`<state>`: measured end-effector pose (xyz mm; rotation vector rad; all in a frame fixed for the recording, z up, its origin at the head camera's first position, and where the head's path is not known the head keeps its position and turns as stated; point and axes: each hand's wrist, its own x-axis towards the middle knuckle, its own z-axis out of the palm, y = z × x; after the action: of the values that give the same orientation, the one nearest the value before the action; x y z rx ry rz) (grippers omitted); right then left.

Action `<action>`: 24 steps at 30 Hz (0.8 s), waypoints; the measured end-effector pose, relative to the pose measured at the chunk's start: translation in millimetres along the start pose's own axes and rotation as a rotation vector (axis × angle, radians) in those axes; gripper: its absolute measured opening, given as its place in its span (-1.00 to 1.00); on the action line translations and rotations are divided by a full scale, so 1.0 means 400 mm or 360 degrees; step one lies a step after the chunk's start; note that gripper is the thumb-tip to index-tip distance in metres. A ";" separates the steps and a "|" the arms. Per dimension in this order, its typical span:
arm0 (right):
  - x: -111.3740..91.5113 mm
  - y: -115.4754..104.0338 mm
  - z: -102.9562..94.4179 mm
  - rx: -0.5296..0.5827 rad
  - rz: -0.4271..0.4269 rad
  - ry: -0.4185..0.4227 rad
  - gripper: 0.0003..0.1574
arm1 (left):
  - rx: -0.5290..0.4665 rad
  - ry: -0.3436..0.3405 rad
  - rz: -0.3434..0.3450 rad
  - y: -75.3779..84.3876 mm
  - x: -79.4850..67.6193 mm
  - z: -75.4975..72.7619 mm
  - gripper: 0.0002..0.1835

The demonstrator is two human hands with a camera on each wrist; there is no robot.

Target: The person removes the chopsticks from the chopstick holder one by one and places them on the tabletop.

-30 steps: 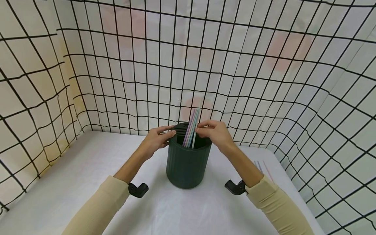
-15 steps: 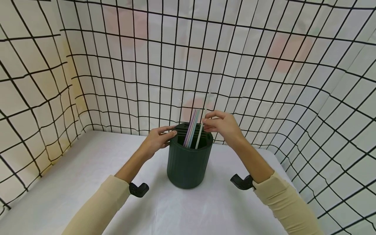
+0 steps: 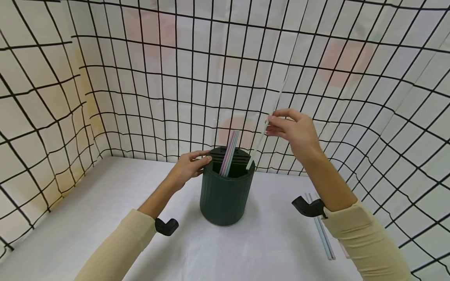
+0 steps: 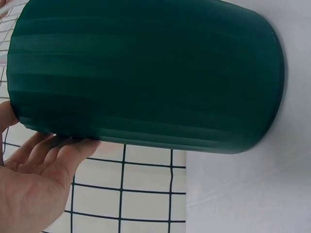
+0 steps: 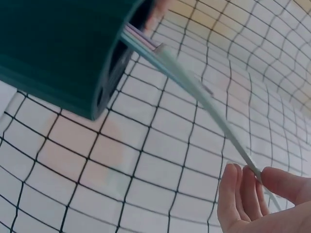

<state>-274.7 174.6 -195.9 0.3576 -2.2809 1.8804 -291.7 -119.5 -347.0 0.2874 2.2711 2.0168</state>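
Observation:
A dark green ribbed pen holder with a slotted section at its back stands on the white tabletop. My left hand holds its upper left side, thumb at the rim; in the left wrist view the fingers lie along its wall. Several pastel straws lean together inside the front compartment. My right hand pinches one pale green straw between thumb and fingertips, up and right of the holder. Its lower end is over the right part of the opening, tilted.
Several more straws lie on the right side of the white table, partly hidden by my right forearm. A black wire grid encloses the back and both sides, with pale cloth behind it.
My right hand has moved up and right, drawing the pale green straw away from the bunch and tilting it. The left hand and the holder have hardly moved.

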 end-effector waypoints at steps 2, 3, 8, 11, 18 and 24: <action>-0.002 -0.005 -0.019 0.0007 -0.0006 0.0029 -0.49 | 0.0002 0.0001 0.0002 0.000 0.001 0.000 -0.43; -0.003 -0.006 -0.030 0.0017 -0.0005 0.0037 -0.47 | 0.0004 0.0003 0.0002 0.000 0.001 0.000 -0.43; -0.010 0.013 -0.082 0.0054 0.0045 0.0078 -0.41 | 0.0014 0.0006 0.0000 0.001 0.000 0.000 -0.43; -0.015 0.039 -0.116 0.0036 0.0078 0.0099 -0.39 | 0.0015 0.0006 -0.0002 0.002 0.001 0.000 -0.43; -0.025 0.127 -0.204 -0.0112 0.0223 0.0076 -0.35 | 0.0007 0.0005 -0.0002 0.004 -0.001 0.002 -0.43; -0.033 0.228 -0.279 -0.0202 0.0390 0.0003 -0.35 | 0.0010 0.0004 0.0002 0.004 -0.002 0.004 -0.44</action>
<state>-291.0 301.5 -263.7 0.0603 -2.5264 1.8238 -290.6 -118.0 -345.7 0.2874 2.2794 2.0124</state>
